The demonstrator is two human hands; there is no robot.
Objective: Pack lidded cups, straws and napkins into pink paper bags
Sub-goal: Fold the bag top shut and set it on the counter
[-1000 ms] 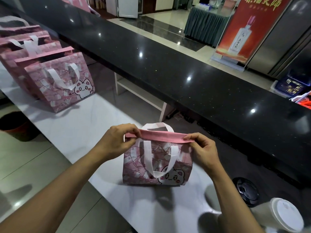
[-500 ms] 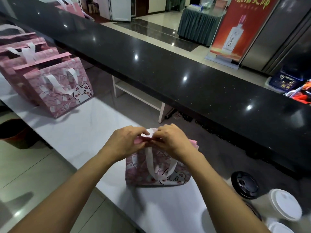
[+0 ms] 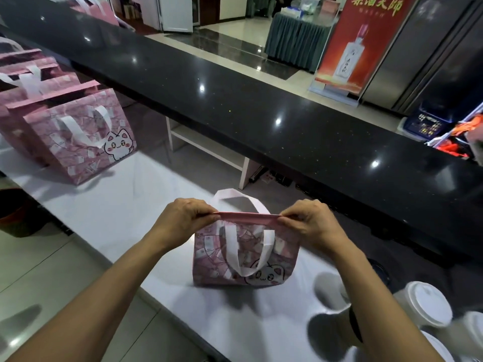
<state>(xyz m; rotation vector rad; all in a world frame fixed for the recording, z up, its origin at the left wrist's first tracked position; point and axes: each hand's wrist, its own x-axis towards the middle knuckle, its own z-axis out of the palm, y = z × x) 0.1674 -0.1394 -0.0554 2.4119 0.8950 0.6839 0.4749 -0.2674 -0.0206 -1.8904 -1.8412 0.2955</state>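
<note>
A small pink bag with white handles and a cat drawing stands on the white counter in front of me. Its top edge is pressed flat and closed. My left hand pinches the left end of that top edge, and my right hand pinches the right end. What the bag holds is hidden. White lidded cups stand at the lower right, partly behind my right forearm.
A row of several larger pink bags stands at the far left of the white counter. A raised black countertop runs diagonally behind. A dark bin sits on the floor at left.
My hands were together at the middle of the bag's top edge half a second ago; they have slid apart to its two ends, and the edge is now flat.
</note>
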